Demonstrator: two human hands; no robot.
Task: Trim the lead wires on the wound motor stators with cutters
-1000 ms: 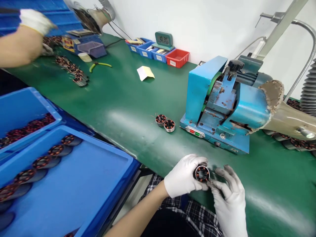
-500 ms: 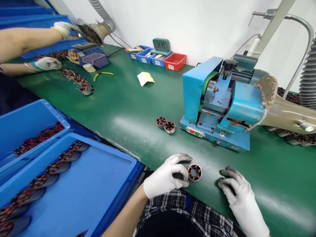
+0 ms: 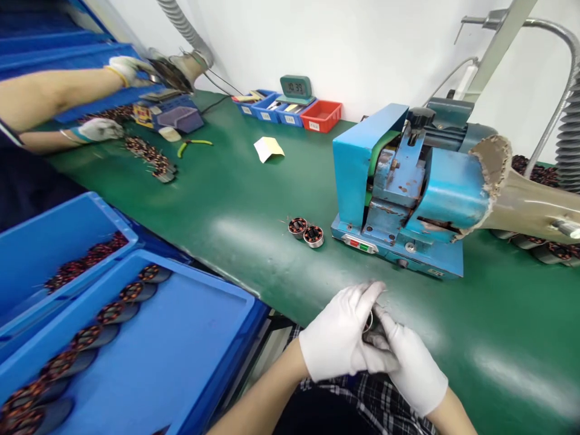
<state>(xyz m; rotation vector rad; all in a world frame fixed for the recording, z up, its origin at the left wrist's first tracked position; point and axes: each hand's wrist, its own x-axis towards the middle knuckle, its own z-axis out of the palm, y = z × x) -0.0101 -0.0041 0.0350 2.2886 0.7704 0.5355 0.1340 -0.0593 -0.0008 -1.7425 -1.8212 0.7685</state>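
Both my hands wear white gloves with grey-stained fingertips and meet low over the green bench, near its front edge. My left hand (image 3: 344,335) is closed around one side of a motor stator (image 3: 368,321). Against the other side my right hand (image 3: 410,362) has its fingers closed too. Only a bit of the stator's silvery rim shows; the fingers hide the rest. Beyond my hands two more stators (image 3: 313,236) with copper windings lie side by side, touching.
A blue belt machine (image 3: 399,193) stands at right with a duct. At left, a blue tray (image 3: 181,338) holds a row of stators beside another blue bin (image 3: 54,229). A co-worker's gloved hands (image 3: 99,129) work at far left, near green-handled pliers (image 3: 193,144) and small boxes.
My right hand has come left to the stator, and both hands have closed around it. Before, the stator lay by my left fingers with my right hand apart. The view has shifted slightly.
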